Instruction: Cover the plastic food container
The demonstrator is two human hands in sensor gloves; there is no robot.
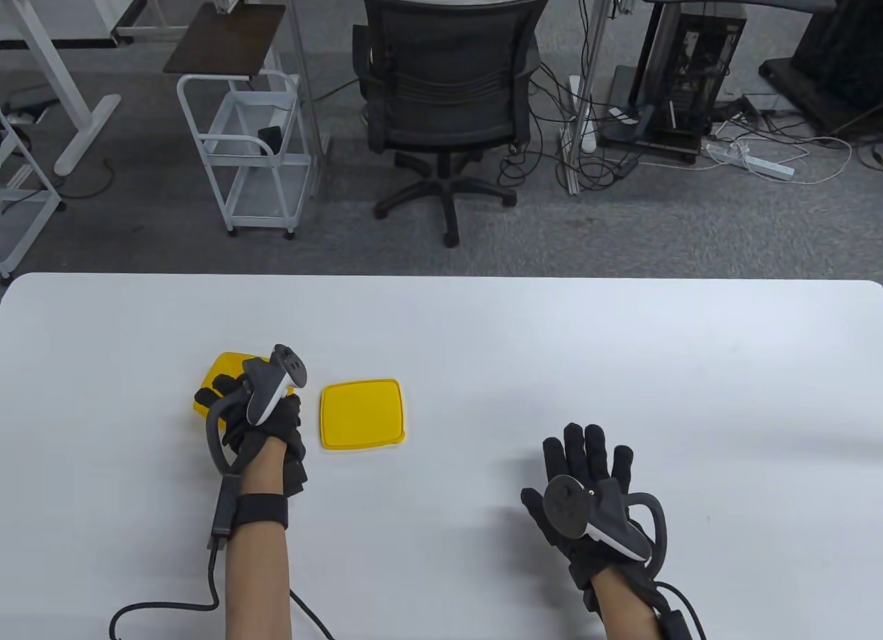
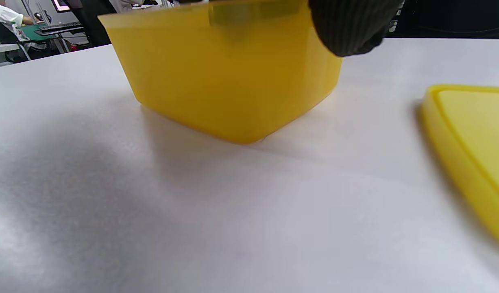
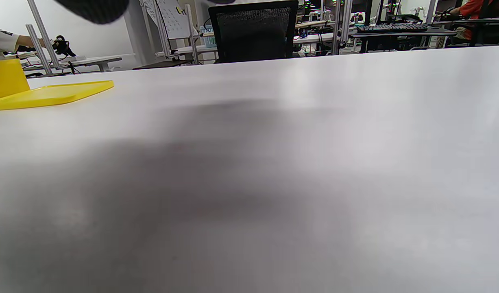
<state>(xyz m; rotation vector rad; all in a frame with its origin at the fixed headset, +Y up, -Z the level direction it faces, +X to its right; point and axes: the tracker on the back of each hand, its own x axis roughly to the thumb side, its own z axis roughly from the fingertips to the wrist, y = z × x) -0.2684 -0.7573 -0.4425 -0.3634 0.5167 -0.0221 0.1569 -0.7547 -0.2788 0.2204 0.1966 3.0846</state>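
A yellow plastic container [image 1: 211,380] stands on the white table [image 1: 483,336] at the left, open side up. My left hand [image 1: 238,409] grips it from above, fingers curled over its near rim; it fills the left wrist view [image 2: 229,73], with a fingertip [image 2: 351,28] on its right edge. The yellow lid [image 1: 361,413] lies flat just right of the container, apart from it, and shows in the left wrist view [image 2: 473,138] and the right wrist view [image 3: 50,94]. My right hand [image 1: 586,461] lies flat and open on the table at the right, holding nothing.
A black cable [image 1: 165,609] trails from my left wrist along the table's near edge. Beyond the far edge stand a black office chair [image 1: 448,95] and a white cart [image 1: 255,157] on the floor.
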